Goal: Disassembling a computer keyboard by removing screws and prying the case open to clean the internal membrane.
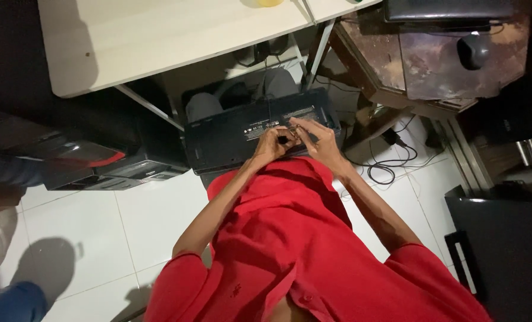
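Red shirt fills the lower frame, with both forearms stretched forward over an upturned black laptop resting on the lap, underside up. Left hand is curled, fingertips pinched on a small dark part at the laptop's near edge. Right hand is seen half-open, fingers extended onto the same spot; a white table is seen beyond, and a computer mouse lies on a brown desk to the right.

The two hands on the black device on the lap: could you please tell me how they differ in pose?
The left hand is curled, fingers bent inward; the right hand lies flatter, fingers stretched toward the left hand. Both rest on the black device, meeting at a small dark spot near its middle.
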